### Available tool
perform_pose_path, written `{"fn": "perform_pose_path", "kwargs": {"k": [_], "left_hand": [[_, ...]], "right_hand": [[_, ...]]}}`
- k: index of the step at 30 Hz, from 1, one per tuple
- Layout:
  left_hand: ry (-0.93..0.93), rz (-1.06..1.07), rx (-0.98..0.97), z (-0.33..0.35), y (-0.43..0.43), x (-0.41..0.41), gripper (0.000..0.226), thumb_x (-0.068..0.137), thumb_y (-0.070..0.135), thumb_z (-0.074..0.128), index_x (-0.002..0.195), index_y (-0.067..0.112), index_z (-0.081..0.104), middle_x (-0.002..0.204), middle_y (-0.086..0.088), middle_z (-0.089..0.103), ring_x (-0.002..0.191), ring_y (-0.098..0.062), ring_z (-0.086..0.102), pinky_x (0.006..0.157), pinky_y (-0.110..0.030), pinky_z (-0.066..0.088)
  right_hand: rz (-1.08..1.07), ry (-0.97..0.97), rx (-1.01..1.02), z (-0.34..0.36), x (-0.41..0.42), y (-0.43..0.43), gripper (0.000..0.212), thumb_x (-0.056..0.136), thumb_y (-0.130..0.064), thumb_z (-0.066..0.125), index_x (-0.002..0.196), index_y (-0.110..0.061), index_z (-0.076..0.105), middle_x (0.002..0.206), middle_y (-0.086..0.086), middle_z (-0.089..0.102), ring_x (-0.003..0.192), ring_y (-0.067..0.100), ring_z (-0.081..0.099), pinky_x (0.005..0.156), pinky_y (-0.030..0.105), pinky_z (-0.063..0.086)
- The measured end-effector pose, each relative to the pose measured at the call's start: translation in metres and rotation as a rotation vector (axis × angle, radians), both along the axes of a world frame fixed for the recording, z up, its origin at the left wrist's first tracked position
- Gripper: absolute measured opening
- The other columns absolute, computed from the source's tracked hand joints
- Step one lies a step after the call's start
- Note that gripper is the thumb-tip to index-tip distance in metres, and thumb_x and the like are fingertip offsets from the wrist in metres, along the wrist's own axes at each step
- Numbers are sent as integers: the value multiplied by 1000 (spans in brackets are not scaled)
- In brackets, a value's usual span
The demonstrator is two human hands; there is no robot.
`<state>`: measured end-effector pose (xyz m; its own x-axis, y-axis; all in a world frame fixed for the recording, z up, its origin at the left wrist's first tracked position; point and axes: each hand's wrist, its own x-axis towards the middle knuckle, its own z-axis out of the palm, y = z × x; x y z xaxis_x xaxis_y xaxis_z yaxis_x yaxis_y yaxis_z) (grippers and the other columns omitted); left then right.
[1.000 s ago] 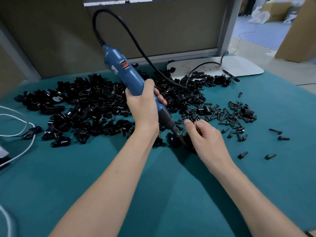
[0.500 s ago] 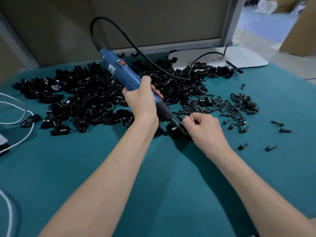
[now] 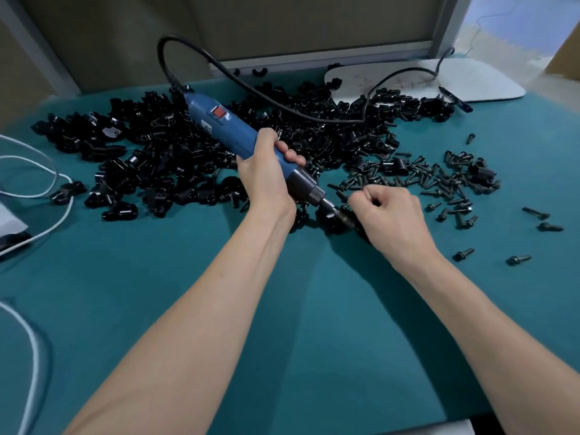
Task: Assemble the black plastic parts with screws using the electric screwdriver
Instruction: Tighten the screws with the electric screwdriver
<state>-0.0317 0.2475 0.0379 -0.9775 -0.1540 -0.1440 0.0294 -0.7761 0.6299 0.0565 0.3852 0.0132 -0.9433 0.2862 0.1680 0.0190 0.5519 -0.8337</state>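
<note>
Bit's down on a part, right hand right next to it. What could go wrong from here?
The right hand curls close against the screwdriver tip, apparently holding the part; a slip could catch fingers.
The cord trails across the pile and may drag pieces about.
The left hand holds the tool tilted, so a screw might go in crooked.

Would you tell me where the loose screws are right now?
Head view: the loose screws lie on the teal mat right of centre, just beyond the right hand, beside the heap of black plastic parts.
</note>
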Motion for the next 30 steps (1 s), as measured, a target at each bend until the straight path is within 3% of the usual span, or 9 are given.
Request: {"fn": "perform_pose_path", "kwargs": {"k": [3,11,22,30], "left_hand": [[-23,17,13,0,-1,1,23,88,3,57,100,13,41,59,0,48,44,-12,44,46,-25,44],[-154,199,-226,-4,2,-3,20,87,4,58,105,7,48,56,-3,51,41,-14,50,50,-28,51],[-121,-9,-281,2,14,-20,24,86,3,58,108,6,51,52,-2,50,40,-13,46,47,-26,47],[-105,-170,-274,8,24,-27,10,86,0,58,88,8,51,57,-1,50,44,-12,46,46,-25,44]], "right_hand": [[12,6,-12,1,0,0,43,92,-21,54,58,-20,28,45,-12,26,46,9,22,41,21,22],[9,57,-47,1,3,-3,45,90,-22,55,55,-21,26,46,-10,24,46,9,21,41,19,22],[-44,56,-71,0,3,-4,39,87,-23,55,56,-17,32,50,-4,30,48,12,24,40,21,27],[-112,129,14,-2,3,-8,43,87,-21,56,54,-19,28,44,-10,26,46,10,24,41,17,24]]}}
